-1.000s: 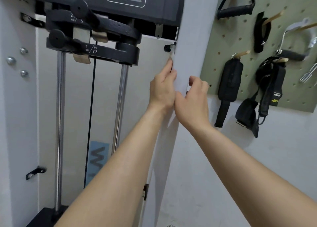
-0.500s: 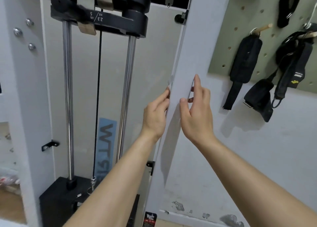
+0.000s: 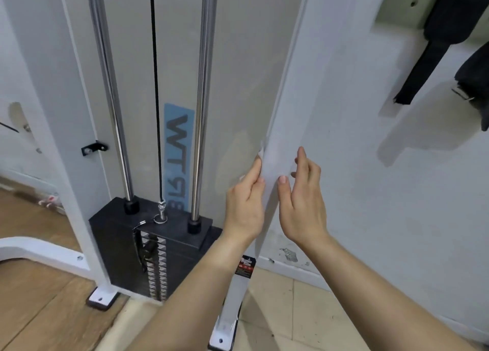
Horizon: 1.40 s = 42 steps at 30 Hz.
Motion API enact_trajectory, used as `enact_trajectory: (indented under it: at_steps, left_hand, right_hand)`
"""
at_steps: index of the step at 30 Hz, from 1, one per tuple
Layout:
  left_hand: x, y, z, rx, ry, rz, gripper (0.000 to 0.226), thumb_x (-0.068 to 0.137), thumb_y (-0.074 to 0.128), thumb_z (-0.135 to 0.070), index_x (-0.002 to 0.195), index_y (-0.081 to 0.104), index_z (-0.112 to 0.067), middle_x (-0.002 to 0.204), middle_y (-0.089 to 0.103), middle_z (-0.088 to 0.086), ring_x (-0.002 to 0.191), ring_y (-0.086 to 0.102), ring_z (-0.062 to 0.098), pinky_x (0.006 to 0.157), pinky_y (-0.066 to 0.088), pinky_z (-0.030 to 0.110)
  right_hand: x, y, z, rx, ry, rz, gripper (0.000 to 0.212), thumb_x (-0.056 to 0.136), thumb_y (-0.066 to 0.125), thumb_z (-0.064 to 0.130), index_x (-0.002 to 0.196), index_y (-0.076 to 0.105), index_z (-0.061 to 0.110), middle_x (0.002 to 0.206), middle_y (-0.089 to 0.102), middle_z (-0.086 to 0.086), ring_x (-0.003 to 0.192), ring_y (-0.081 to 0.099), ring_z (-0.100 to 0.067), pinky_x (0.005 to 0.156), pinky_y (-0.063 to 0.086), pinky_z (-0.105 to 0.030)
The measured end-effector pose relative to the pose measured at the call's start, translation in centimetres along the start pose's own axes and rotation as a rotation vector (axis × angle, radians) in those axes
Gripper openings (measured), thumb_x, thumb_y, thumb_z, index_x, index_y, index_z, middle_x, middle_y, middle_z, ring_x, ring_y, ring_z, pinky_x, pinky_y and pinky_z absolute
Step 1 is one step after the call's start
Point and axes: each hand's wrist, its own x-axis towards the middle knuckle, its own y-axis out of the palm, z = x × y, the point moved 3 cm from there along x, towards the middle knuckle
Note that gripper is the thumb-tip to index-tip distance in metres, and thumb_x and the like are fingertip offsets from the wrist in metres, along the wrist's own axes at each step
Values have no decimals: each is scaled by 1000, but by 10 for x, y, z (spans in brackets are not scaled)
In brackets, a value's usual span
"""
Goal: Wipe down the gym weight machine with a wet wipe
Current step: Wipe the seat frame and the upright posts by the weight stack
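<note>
Two hands work one white upright post [image 3: 275, 170] of the weight machine, at the right of its frame. The left hand [image 3: 244, 205] presses one wet wipe [image 3: 262, 153] against the post's left edge, its fingers [image 3: 255, 169] closed narrowly on the white sheet. The right hand [image 3: 301, 205] lies flat on the post's right face, fingers [image 3: 301, 160] extended and close together, gripping nothing. Left of the post stand two chrome guide rods [image 3: 201, 99] with one black cable [image 3: 154, 85] between them, all running down to one black weight stack [image 3: 158, 244]. One blue label [image 3: 178, 152] shows behind. Two dark straps [image 3: 423, 67] hang on the far right wall.
</note>
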Motion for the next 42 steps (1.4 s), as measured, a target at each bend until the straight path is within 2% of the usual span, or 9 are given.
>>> enact_trajectory:
  at_steps: [3, 8, 12, 17, 23, 27, 31, 39, 42]
  left_hand:
    - [-2, -4, 15, -22, -19, -27, 43, 106, 40, -11, 148, 45, -17, 143, 54, -15, 132, 48, -6, 116, 36, 23]
    - [-9, -4, 28, -32, 0, -71, 42, 106, 41, -9, 148, 47, -14, 140, 56, -16, 132, 50, -4, 115, 37, 24]
    - [-46, -12, 84, 35, -140, -93, 39, 106, 44, -10, 142, 55, -16, 122, 66, -23, 120, 59, -3, 112, 43, 30]
    - [-74, -14, 127, 144, -254, -70, 40, 105, 41, -15, 141, 58, -21, 102, 68, -4, 92, 59, 8, 93, 49, 30]
    - [-66, -11, 133, 101, -230, -124, 40, 103, 41, -20, 137, 62, -20, 107, 74, 11, 93, 67, 16, 93, 54, 49]
    - [-92, -13, 166, 152, -285, -158, 41, 104, 40, -16, 138, 62, -19, 81, 68, 15, 64, 50, 17, 63, 45, 34]
    - [-121, -16, 206, 215, -440, -166, 40, 106, 39, -16, 138, 61, -25, 94, 74, -3, 69, 56, 3, 69, 47, 20]
    - [-169, -16, 281, 273, -579, -200, 44, 103, 36, -8, 136, 63, -18, 78, 47, 6, 61, 47, 3, 65, 37, 10]
    - [-181, -16, 305, 285, -617, -190, 45, 103, 34, -9, 136, 63, -20, 88, 59, -1, 69, 53, 3, 62, 35, 3]
  right_hand:
    - [-19, 20, -17, 10, 31, 52, 66, 101, 22, 53, 159, 8, 26, 150, 26, 0, 127, 50, -22, 91, 53, -46]
    - [-45, 44, -33, 49, 77, 107, 61, 101, 26, 51, 157, 14, 29, 145, 33, 1, 126, 51, -22, 92, 52, -48]
    - [-71, 65, -45, 26, 95, 181, 60, 105, 33, 41, 158, 10, 26, 143, 36, -2, 127, 49, -24, 92, 51, -48]
    - [-104, 87, -60, -7, 196, 259, 62, 104, 32, 40, 159, 13, 18, 149, 35, -6, 131, 46, -26, 100, 47, -47]
    - [-144, 105, -86, 40, 334, 292, 56, 105, 34, 35, 157, 22, 17, 144, 40, -5, 128, 48, -23, 100, 42, -39]
    - [-167, 118, -105, 41, 368, 319, 54, 105, 34, 36, 155, 26, 17, 143, 40, -5, 127, 48, -23, 98, 45, -40]
    - [-193, 139, -119, 1, 381, 385, 53, 104, 35, 34, 154, 29, 17, 144, 40, -7, 128, 48, -26, 97, 45, -40]
    - [-242, 185, -140, -46, 321, 533, 48, 106, 37, 32, 150, 37, 15, 142, 44, -6, 129, 47, -25, 97, 43, -39]
    - [-258, 201, -150, -59, 307, 545, 46, 106, 38, 29, 148, 40, 13, 136, 50, -7, 127, 47, -26, 99, 40, -36]
